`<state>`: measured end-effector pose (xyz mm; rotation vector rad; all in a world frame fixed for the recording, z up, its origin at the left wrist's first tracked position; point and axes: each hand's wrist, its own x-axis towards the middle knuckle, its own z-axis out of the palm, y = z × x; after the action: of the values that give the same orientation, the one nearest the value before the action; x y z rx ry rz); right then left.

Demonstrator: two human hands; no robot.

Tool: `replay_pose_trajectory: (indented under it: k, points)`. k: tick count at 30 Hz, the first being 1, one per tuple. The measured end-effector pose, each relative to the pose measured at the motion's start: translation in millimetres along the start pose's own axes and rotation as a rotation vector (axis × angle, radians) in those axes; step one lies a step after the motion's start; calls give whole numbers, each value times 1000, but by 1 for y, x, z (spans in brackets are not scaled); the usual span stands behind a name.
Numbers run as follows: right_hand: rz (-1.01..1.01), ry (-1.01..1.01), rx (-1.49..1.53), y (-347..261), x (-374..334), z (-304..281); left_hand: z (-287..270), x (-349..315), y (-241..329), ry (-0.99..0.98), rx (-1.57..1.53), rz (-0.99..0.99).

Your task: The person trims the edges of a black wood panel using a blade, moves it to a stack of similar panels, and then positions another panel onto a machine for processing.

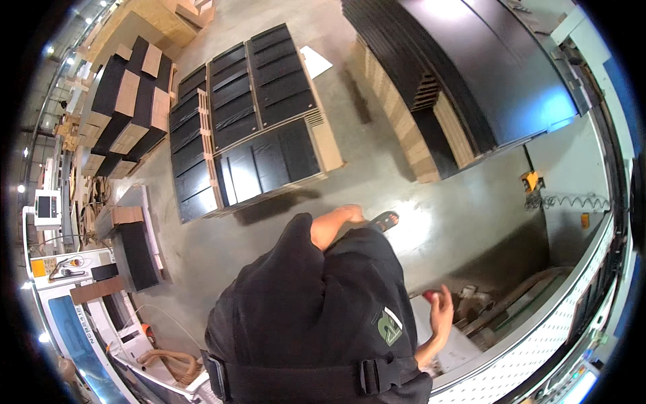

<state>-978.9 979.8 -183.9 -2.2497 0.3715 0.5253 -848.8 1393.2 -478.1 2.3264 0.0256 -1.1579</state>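
Note:
My right hand hangs beside my right hip, its fingers bent around a small red object. Most of that object is hidden, so its kind cannot be made out. Below the hand is a pale flat surface at the base of a machine. My left hand is out of sight. I wear black shorts with a black strap across the waist, and one sandalled foot is forward on the floor.
Low stacks of black panels stand ahead on the grey floor. A taller panel stack rises at the right, near a yellow device with a coiled cable. More piled boards and a white-blue machine are at left.

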Motion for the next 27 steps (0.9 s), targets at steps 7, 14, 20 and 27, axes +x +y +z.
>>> replay_pose_trajectory:
  k: [7,14,20,27]
  points:
    - [146,-33,-3,-1,79,-104,-90,110,262,-23,44,450]
    - [-123,-182,-140,20,229,-201,-77,153,343,175,-132,443]
    - [-267,-165,-179,37,314,-327,28,144,255,216,-211,-167]
    - [-360,-247,-475,24,396,-419,75,154,315,258,-230,-56]
